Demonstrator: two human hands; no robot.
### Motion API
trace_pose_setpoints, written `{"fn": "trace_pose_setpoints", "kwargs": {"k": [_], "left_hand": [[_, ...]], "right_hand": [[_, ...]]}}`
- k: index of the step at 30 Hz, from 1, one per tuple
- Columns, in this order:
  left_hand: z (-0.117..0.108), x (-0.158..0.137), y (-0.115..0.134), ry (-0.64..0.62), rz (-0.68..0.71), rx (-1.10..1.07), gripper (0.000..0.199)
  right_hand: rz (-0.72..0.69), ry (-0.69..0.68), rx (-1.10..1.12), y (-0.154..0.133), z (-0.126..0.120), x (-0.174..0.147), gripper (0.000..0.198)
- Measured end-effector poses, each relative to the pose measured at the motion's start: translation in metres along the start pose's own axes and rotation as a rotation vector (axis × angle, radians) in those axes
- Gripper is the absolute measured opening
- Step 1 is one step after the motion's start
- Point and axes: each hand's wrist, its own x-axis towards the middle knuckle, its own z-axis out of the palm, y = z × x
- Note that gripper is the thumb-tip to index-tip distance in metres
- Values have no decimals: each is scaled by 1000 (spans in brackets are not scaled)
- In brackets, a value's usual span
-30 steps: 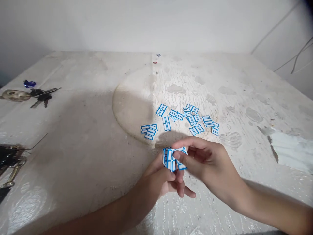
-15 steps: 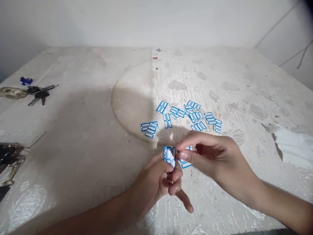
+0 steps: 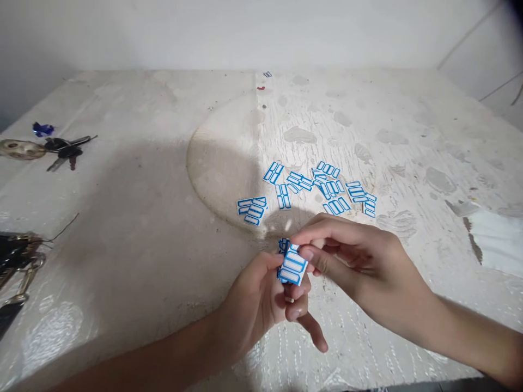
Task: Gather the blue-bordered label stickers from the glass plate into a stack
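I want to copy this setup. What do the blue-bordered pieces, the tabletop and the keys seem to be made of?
Label sheets: thin glossy paper, probably sticker stock; they lie flat and catch light. Table: seemingly painted wood under clear plastic film; grain, stains and shiny wrinkles show. Keys: metal shafts, dark heads, likely plastic.

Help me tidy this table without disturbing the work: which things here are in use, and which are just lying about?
In use:
left hand
right hand
stack of blue label slips, pinched between both hands
loose label slips spread on the table

Lying about:
keys
key bunch at the left edge
white paper
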Motion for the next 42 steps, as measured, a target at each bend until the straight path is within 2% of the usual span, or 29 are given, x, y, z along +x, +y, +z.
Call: {"fn": "trace_pose_setpoints", "kwargs": {"k": [9,17,23,28,32,36,39,42], "left_hand": [[-1,1,-1,-40,20,63,45],[-1,0,-1,-41,18,72,44],[1,1,0,-32,11,78,42],[3,0,-1,8,-2,96,33],[3,2,-2,28,21,128,19],[4,2,-5,79,47,214,21],[5,-2,-9,99,93,288,20],[7,-8,-13,149,122,383,19]], "right_hand": [[-32,-14,-47,1,1,-1,14],[118,-118,174,-1,1,-2,15],[121,-116,62,-2,0,0,20],[76,-112,24,4,1,-1,18],[3,-91,-67,8,0,0,19],[-82,-32,-166,5,-5,4,19],[-55,33,-186,-1,-11,6,17],[23,-11,-164,-7,-17,6,14]]}}
